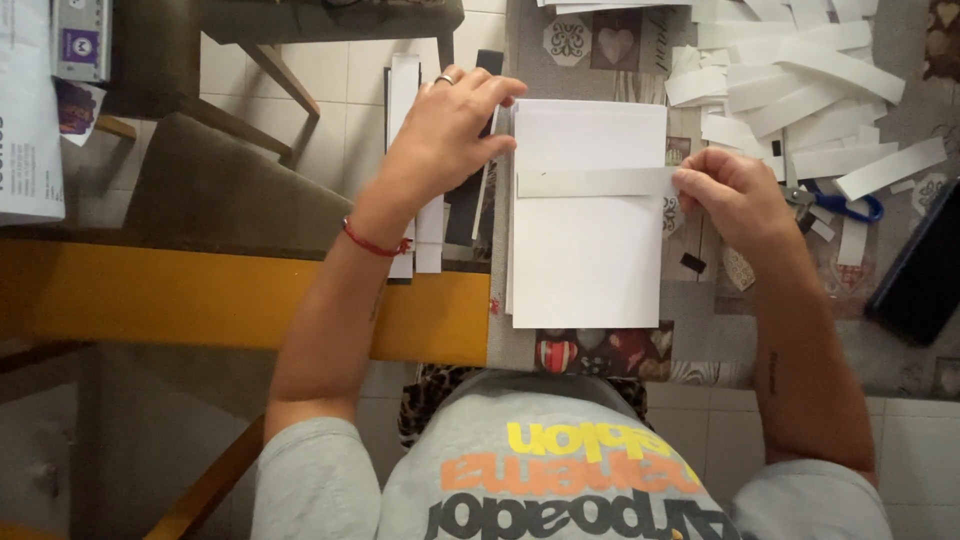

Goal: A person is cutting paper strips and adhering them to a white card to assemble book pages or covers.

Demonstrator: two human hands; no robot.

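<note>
On the patterned counter, just before the person's chest, a stack of white sheets lies squarely, with a narrow paper strip laid across its upper third. The left hand presses flat on the stack's left edge, fingers spread a little and curled over the border, pinning the strip's left end. The right hand pinches the strip's right end between thumb and forefinger, just past the stack's right edge.

As a judgement, the cutting looks largely done: a heap of cut strips lies at the far right, with blue-handled scissors beside it, lying idle. Banding the stack seems only begun: the strip runs across the top, but neither end looks folded under or fastened, though the left end is hidden by the fingers.

Room is tight on the left, where the stack sits near the counter's edge and more strips hang over the gap toward a chair. To the right, the scissors and a dark flat device lie near the right wrist. Nearer the body, bare counter is open below the stack.
</note>
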